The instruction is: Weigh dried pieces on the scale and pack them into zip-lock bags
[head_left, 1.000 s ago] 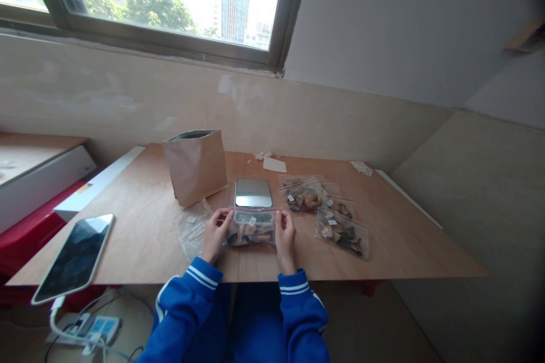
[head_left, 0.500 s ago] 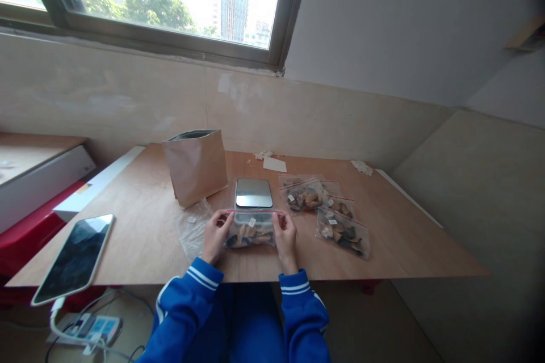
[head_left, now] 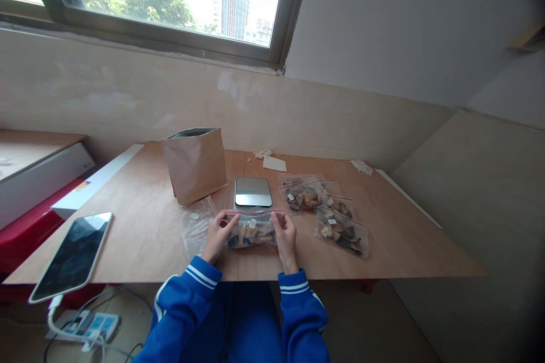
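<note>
A clear zip bag [head_left: 252,232] with a red seal strip lies near the table's front edge, with brown and dark dried pieces, perhaps mushrooms, inside and a small white label. My left hand [head_left: 218,233] pinches the left end of its strip, and my right hand [head_left: 285,232] pinches the strip on the right. Just beyond the bag is a flat digital scale [head_left: 253,191] with a shiny top, nothing on it. Left of my left hand lie crumpled clear plastic bags [head_left: 196,228]. To the right are several filled zip bags, the closest one [head_left: 344,233] labelled too.
An open brown paper bag [head_left: 196,167] stands at the back left. A phone [head_left: 73,255] with a white cable lies at the left front corner, above a power strip [head_left: 91,326]. Behind the scale are a white card [head_left: 275,164] and crumpled tissue [head_left: 361,167].
My right thumb and fingers have shifted slightly left along the seal strip. My left hand stays at its end of the bag, which has barely moved.
</note>
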Tool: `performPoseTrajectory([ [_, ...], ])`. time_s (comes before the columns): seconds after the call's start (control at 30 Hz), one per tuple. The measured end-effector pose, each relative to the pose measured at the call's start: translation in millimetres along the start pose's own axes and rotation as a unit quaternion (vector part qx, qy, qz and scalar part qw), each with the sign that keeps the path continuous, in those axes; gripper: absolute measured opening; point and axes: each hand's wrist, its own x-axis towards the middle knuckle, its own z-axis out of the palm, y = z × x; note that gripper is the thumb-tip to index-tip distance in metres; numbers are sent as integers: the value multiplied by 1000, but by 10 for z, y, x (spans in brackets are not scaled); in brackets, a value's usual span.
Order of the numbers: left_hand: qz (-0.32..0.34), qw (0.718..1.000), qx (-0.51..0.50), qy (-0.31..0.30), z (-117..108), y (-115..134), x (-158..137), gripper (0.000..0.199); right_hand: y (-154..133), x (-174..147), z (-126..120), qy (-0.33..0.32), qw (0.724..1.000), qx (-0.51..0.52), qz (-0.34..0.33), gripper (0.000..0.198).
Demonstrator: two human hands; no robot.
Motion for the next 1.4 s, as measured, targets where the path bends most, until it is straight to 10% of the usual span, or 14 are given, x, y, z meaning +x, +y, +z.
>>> performPoseTrajectory([
  [1.4, 30, 997, 12, -70, 2, 18, -27, 25, -7, -45, -16, -77, 997, 1, -30, 25],
])
